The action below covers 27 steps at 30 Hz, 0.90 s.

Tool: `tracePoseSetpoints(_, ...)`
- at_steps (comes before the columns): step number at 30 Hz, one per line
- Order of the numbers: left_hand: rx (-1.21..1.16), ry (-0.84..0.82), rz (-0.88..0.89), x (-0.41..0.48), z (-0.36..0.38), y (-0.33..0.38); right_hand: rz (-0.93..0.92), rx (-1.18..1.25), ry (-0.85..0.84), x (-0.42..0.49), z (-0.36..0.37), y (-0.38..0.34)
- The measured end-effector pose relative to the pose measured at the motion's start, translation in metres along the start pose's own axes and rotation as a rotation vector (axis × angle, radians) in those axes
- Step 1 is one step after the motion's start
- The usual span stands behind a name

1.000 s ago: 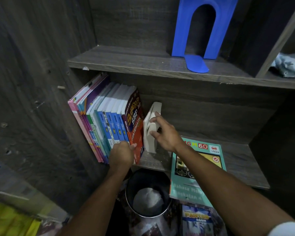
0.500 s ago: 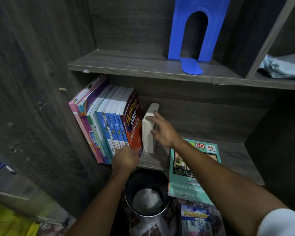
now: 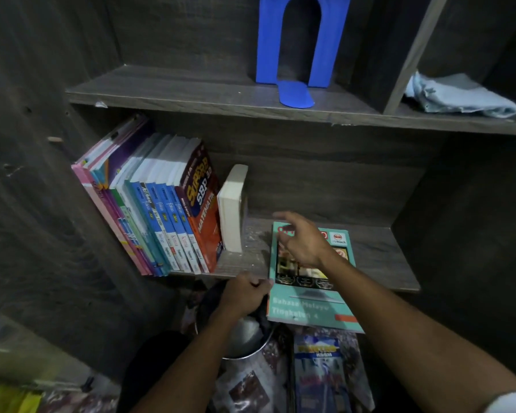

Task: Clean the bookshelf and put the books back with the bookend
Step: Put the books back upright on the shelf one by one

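A row of books [image 3: 161, 210] leans left against the side wall of the lower shelf [image 3: 379, 257]. A thick white book [image 3: 231, 210] stands upright at the row's right end, and no hand touches it. A teal book [image 3: 307, 305] lies flat on the shelf and sticks out over the front edge. My right hand [image 3: 301, 239] hovers over its far end with relaxed, spread fingers. My left hand [image 3: 245, 293] is curled in a fist at the shelf's front edge, right beside the teal book's left edge; I see nothing plainly held. The blue bookend [image 3: 292, 40] stands on the upper shelf.
A light blue cloth [image 3: 459, 96] lies in the upper right compartment. Below the shelf stands a metal bin [image 3: 245, 341] with a dark liner. Magazines [image 3: 319, 371] lie on the floor next to it. Something yellow [image 3: 9, 397] shows at the bottom left.
My right hand let go of the white book and moved right over the teal book. My left hand left the row of books and moved right to the shelf edge.
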<state>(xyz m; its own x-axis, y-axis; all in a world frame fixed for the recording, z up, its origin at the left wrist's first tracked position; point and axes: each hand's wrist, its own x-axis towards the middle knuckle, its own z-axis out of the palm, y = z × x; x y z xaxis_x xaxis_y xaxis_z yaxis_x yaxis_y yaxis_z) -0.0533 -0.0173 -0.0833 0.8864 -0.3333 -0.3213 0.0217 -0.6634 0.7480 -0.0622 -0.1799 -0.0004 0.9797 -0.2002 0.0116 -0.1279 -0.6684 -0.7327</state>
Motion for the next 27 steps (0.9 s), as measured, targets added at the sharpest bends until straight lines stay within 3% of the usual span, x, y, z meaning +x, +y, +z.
tracePoseSetpoints(7,0.030,-0.101,-0.091,0.020,0.042,-0.011,0.426,0.060,0.204,-0.070,-0.019,0.106)
tracePoseSetpoints(17,0.055,-0.210,-0.097,0.034,0.040,-0.008,0.521,0.145,0.391,-0.101,-0.007,0.147)
tracePoseSetpoints(27,-0.570,-0.475,-0.202,0.016,0.012,0.010,0.651,0.479,0.228,-0.113,-0.006,0.141)
